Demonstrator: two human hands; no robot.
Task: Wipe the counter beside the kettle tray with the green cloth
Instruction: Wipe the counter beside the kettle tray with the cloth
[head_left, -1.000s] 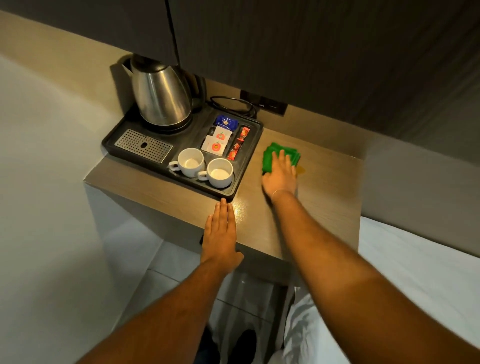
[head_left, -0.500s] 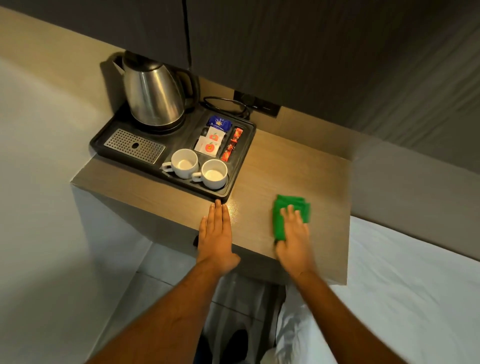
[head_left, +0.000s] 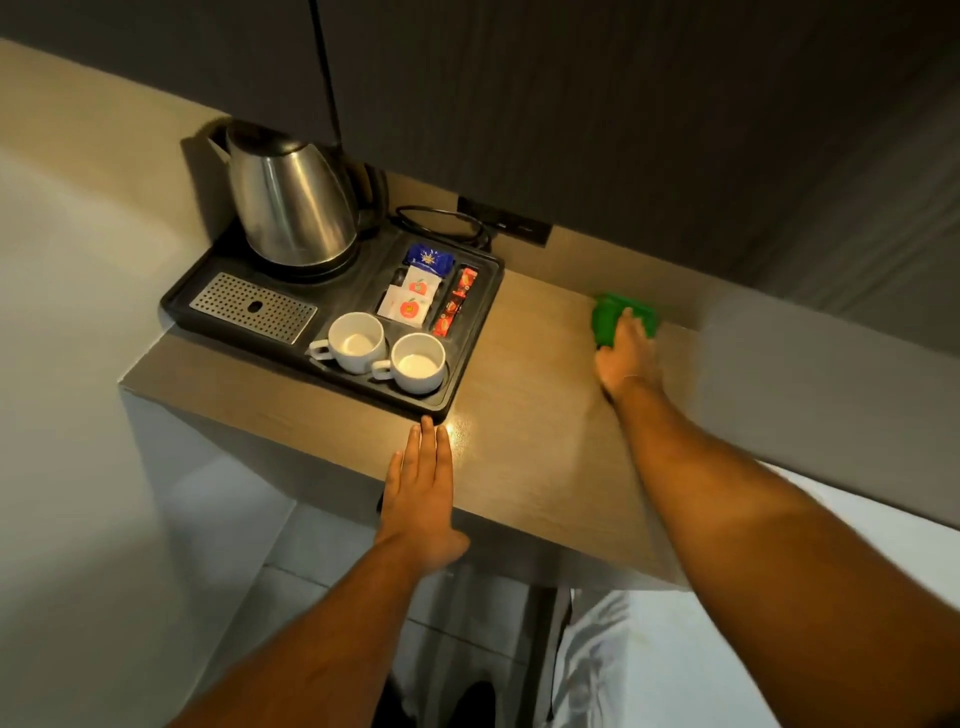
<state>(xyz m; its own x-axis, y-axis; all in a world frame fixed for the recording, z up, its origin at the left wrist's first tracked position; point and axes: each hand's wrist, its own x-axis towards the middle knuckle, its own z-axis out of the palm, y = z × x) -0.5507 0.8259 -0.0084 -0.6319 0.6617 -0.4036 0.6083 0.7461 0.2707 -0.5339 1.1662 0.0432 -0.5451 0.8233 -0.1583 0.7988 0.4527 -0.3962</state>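
1. The green cloth (head_left: 618, 318) lies bunched at the far right of the counter (head_left: 540, 415), close to the back wall and well apart from the kettle tray (head_left: 467, 364). It is blurred, so I cannot tell any real long axis; it looks like a squat wad, slightly longer toward the wall.
2. My right hand (head_left: 626, 358) lies flat on top of it, fingers (head_left: 628, 325) pressed down over the near part. The cloth pokes out ahead of and to the left of my fingertips. I press rather than pinch.
3. My left hand (head_left: 423, 493) rests palm down at the counter's front edge, fingers together, tips just touching the tray's near corner. It holds nothing.
4. The right hand is the one on the cloth. The unwiped stretch, as I judge it, lies to its left, between cloth and tray, so the next stroke should draw leftward or back toward me.
5. On the tray stand a steel kettle (head_left: 291, 208), two white cups (head_left: 387, 353) and sachets (head_left: 415, 301).
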